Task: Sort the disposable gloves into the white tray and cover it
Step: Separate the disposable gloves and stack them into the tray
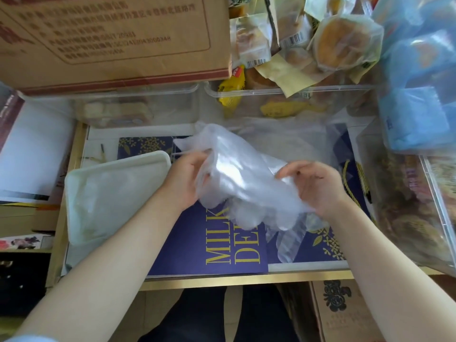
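Both the left hand (188, 180) and the right hand (318, 186) are gripping a limp bundle of disposable gloves (237, 178) above the table's middle, beside the white tray (74, 193) at its left edge, risking loose gloves slipping out.

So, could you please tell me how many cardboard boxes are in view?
2: a large brown cardboard box at top left, another brown cardboard box on the floor at bottom right. Others may be hidden.

yellow "MILK" and "DE" on purple sheet (207, 245), unreadable red print on cardboard box (111, 38)
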`<act>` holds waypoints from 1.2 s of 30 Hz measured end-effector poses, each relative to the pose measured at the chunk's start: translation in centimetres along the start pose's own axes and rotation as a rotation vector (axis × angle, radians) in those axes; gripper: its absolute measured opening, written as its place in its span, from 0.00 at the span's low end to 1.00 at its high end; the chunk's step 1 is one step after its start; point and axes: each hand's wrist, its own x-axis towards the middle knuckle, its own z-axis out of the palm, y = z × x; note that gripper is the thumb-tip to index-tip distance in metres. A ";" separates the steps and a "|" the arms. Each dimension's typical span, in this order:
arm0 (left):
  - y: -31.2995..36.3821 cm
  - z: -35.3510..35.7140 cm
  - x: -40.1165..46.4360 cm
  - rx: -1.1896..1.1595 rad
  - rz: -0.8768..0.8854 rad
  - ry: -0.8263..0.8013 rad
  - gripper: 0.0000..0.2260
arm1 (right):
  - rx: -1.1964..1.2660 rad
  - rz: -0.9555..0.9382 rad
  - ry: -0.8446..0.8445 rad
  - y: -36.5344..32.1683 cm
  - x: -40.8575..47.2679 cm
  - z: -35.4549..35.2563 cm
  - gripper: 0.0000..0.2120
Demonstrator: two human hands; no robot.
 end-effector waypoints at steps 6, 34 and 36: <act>0.4 -0.1 -0.3 0.094 0.053 -0.045 0.23 | -0.609 -0.069 0.257 0.4 0.2 -0.3 0.14; 1.6 -3.9 -4.3 0.795 0.600 0.062 0.13 | -1.291 -0.401 -0.207 -0.9 3.7 11.7 0.19; 2.2 -5.0 -4.8 0.699 0.564 0.112 0.06 | -1.277 -0.382 -0.248 -0.8 4.1 13.0 0.17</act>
